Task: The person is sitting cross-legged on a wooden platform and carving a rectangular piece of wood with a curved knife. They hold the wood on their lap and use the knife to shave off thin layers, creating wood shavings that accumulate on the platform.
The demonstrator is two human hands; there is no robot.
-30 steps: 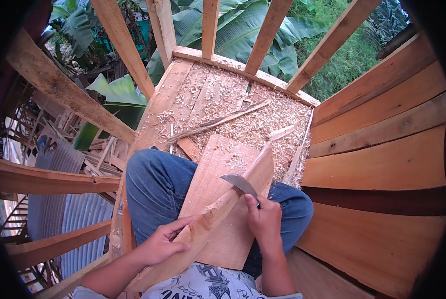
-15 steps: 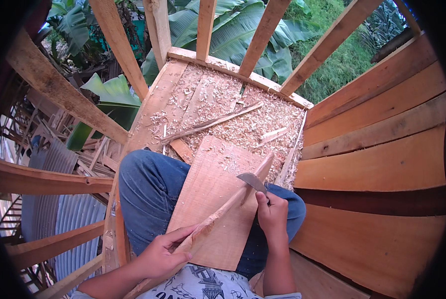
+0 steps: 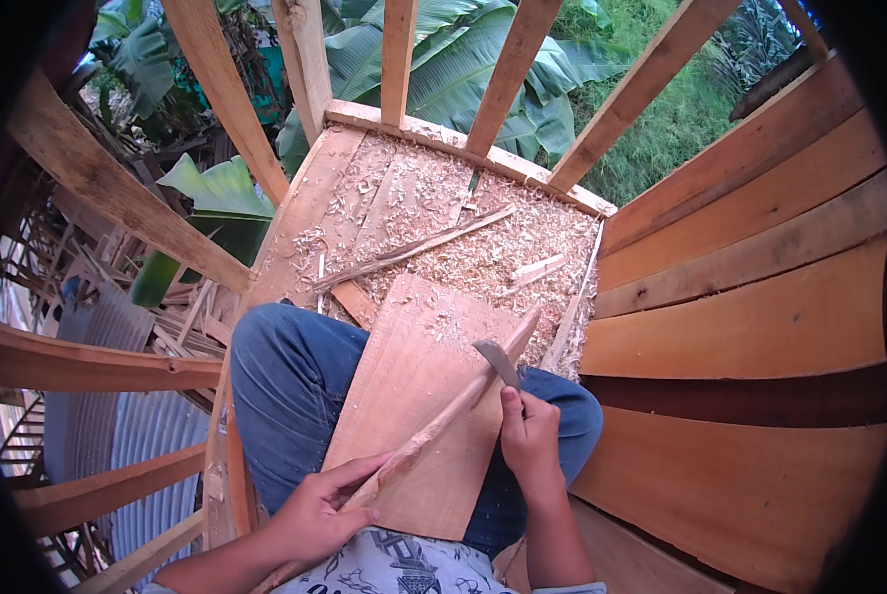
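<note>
A long thin wooden stick [image 3: 468, 400] lies slanted across a flat wooden board [image 3: 412, 396] that rests on my lap, over blue jeans [image 3: 285, 381]. My left hand [image 3: 316, 513] grips the stick's near end by my waist. My right hand [image 3: 528, 438] is closed on the handle of a knife whose grey blade [image 3: 497, 360] touches the stick near its far end. Shavings speckle the board.
A plank floor [image 3: 463, 238] ahead is covered with wood shavings, loose sticks and offcuts. Slanted wooden studs [image 3: 215, 89] frame open gaps at the front and left, with a drop to corrugated sheets [image 3: 136, 445] below. A curved plank wall [image 3: 760, 327] closes the right.
My right hand has slid the knife up along the stick, away from my body. The left hand keeps its grip on the near end.
</note>
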